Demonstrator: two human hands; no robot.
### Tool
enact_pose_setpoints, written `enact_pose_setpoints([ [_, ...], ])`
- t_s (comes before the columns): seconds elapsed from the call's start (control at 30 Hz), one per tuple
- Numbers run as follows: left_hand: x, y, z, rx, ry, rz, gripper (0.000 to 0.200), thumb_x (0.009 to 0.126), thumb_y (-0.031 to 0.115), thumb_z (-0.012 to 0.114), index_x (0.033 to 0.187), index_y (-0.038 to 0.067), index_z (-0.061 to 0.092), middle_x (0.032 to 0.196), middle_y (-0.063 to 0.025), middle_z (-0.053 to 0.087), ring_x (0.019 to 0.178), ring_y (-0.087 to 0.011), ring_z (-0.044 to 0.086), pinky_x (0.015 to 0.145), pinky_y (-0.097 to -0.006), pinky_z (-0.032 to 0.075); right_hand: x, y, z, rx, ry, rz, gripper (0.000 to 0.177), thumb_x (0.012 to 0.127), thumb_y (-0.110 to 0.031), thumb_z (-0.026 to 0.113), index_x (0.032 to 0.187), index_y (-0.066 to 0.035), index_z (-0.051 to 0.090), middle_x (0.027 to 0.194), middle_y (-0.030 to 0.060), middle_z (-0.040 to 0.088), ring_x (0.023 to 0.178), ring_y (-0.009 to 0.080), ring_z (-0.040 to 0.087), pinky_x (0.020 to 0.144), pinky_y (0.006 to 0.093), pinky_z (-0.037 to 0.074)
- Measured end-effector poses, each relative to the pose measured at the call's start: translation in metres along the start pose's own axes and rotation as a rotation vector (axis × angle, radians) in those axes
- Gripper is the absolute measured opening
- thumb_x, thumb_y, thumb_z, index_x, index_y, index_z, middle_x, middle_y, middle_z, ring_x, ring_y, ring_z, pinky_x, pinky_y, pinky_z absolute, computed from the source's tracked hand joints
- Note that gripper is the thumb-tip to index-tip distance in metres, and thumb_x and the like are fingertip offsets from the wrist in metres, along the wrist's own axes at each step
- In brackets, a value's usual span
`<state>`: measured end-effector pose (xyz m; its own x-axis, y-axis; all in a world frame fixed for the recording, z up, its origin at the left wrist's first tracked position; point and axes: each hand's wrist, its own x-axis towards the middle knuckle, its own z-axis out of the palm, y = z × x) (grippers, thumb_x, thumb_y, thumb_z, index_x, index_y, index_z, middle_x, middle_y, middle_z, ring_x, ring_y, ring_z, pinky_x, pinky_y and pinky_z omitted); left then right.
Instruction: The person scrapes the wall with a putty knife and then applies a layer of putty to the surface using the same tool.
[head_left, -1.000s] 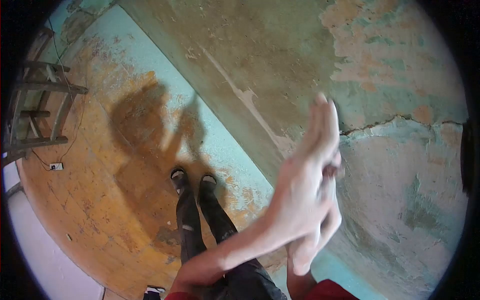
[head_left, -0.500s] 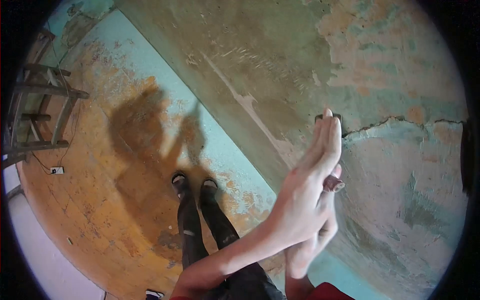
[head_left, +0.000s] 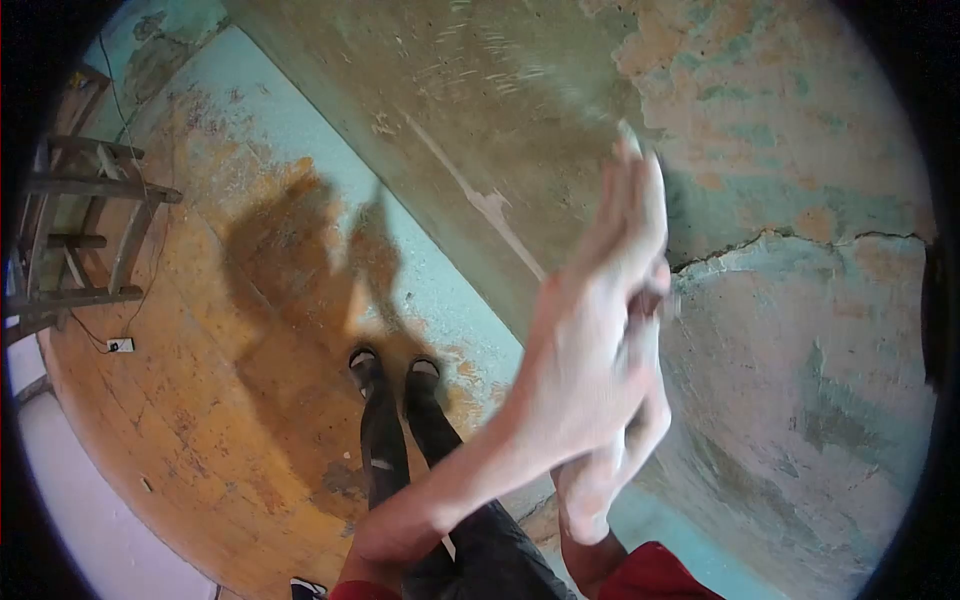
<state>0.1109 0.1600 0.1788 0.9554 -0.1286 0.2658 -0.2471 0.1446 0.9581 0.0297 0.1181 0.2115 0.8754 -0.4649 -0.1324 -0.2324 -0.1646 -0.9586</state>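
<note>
My left hand (head_left: 585, 350) is in front, its fingers stretched straight and close together, pointing up along the wall (head_left: 800, 360). Behind it, mostly covered, my right hand (head_left: 645, 415) is closed around what looks like a scraper (head_left: 652, 304). Only the end of its brown handle shows between the hands, blurred by motion. The left palm lies against the tool or the right hand; the exact contact is hidden. Bits of debris blur in the air just above the fingertips, beside pale scrape marks on the wall.
A wooden frame like a ladder or stool (head_left: 90, 220) stands at the left, with a cable and a white socket block (head_left: 120, 345) on the orange, stained floor (head_left: 190, 400). Sandalled feet (head_left: 390, 365) stand near the wall's base. A jagged crack (head_left: 790, 235) runs across the plaster.
Both hands have moved together up the wall and a little left, taking the tool with them. Debris now flies off above the fingertips.
</note>
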Motion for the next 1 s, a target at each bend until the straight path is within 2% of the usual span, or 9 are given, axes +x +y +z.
enact_pose_setpoints([
  [0.1, -0.007, 0.011, 0.007, 0.123, -0.025, 0.024, 0.081, 0.081, -0.017, 0.046, 0.156, -0.003, 0.021, 0.16, -0.0321, 0.017, 0.118, -0.0385, 0.063, 0.084, -0.0361, 0.057, -0.003, -0.004, -0.003, 0.044, 0.153, 0.01, 0.055, 0.094, -0.013, 0.059, 0.141, 0.013, 0.045, 0.128, 0.0142, 0.063, 0.115, 0.0146, 0.054, 0.098, 0.0295, 0.043],
  [0.17, 0.02, 0.013, -0.007, -0.154, 0.065, -0.049, 0.079, 0.082, -0.017, 0.046, 0.156, -0.002, 0.023, 0.16, -0.0313, 0.016, 0.127, -0.0381, 0.057, 0.084, -0.0348, 0.056, 0.018, -0.004, -0.012, -0.15, -0.108, -0.146, 0.056, 0.095, -0.016, 0.058, 0.142, 0.012, 0.044, 0.128, 0.0155, 0.063, 0.116, 0.0155, 0.054, 0.098, 0.0308, 0.044],
  [0.47, 0.034, 0.014, -0.017, -0.023, 0.105, -0.016, 0.073, 0.086, -0.013, 0.047, 0.154, -0.007, 0.022, 0.159, -0.0347, 0.019, 0.081, -0.0253, 0.065, 0.075, -0.0367, 0.057, 0.023, -0.011, 0.007, -0.039, -0.124, -0.105, 0.053, 0.101, -0.013, 0.051, 0.148, 0.009, 0.039, 0.142, 0.0184, 0.054, 0.124, 0.0212, 0.055, 0.104, 0.0331, 0.042],
  [0.57, 0.02, 0.017, -0.02, -0.179, 0.014, -0.084, 0.077, 0.083, -0.016, 0.047, 0.155, -0.003, 0.021, 0.16, -0.0325, 0.017, 0.137, -0.0441, 0.044, 0.109, -0.0476, 0.043, 0.012, -0.004, 0.009, -0.041, -0.18, -0.166, 0.052, 0.103, -0.013, 0.051, 0.149, 0.008, 0.038, 0.14, 0.0173, 0.055, 0.12, 0.0205, 0.056, 0.102, 0.0333, 0.043],
  [0.63, 0.012, 0.034, -0.015, -0.081, -0.034, -0.021, 0.077, 0.083, -0.016, 0.046, 0.155, -0.003, 0.022, 0.16, -0.0306, 0.017, 0.148, -0.0442, 0.016, 0.119, -0.0516, 0.027, -0.004, -0.016, 0.015, 0.117, 0.119, 0.007, 0.055, 0.098, -0.015, 0.055, 0.145, 0.011, 0.041, 0.134, 0.0171, 0.06, 0.117, 0.0174, 0.055, 0.099, 0.0302, 0.043],
  [0.8, 0.033, 0.015, -0.03, -0.121, 0.023, -0.002, 0.08, 0.081, -0.015, 0.046, 0.156, -0.001, 0.021, 0.16, -0.031, 0.017, 0.148, -0.0467, 0.015, 0.12, -0.0474, 0.025, 0.019, -0.015, 0.014, -0.023, -0.147, -0.036, 0.052, 0.103, -0.011, 0.053, 0.149, 0.009, 0.038, 0.139, 0.0155, 0.055, 0.119, 0.0185, 0.056, 0.101, 0.0306, 0.043],
  [0.9, 0.012, 0.019, -0.008, -0.074, 0.005, 0.024, 0.08, 0.081, -0.014, 0.047, 0.156, -0.002, 0.021, 0.16, -0.0319, 0.018, 0.148, -0.0472, 0.017, 0.119, -0.0468, 0.028, 0.005, -0.023, 0.02, 0.049, 0.087, -0.049, 0.051, 0.101, -0.012, 0.053, 0.145, 0.011, 0.042, 0.133, 0.0155, 0.06, 0.118, 0.0151, 0.053, 0.098, 0.0274, 0.042],
  [0.93, 0.013, 0.019, -0.009, -0.058, -0.015, 0.01, 0.08, 0.081, -0.015, 0.047, 0.156, -0.001, 0.022, 0.159, -0.0322, 0.019, 0.148, -0.0466, 0.019, 0.118, -0.0461, 0.03, 0.006, -0.029, 0.031, 0.126, 0.208, -0.053, 0.032, 0.096, -0.013, 0.055, 0.119, 0.01, 0.059, 0.107, 0.0083, 0.066, 0.095, 0.0113, 0.057, 0.084, 0.0275, 0.047],
  [1.0, 0.034, 0.013, -0.023, -0.119, 0.021, 0.008, 0.08, 0.082, -0.015, 0.047, 0.156, -0.001, 0.022, 0.16, -0.0317, 0.019, 0.148, -0.0456, 0.019, 0.117, -0.0463, 0.03, 0.024, -0.03, 0.021, 0.064, 0.046, 0.017, 0.042, 0.099, -0.012, 0.052, 0.134, 0.01, 0.047, 0.124, 0.0122, 0.06, 0.109, 0.0146, 0.056, 0.094, 0.0288, 0.044],
])
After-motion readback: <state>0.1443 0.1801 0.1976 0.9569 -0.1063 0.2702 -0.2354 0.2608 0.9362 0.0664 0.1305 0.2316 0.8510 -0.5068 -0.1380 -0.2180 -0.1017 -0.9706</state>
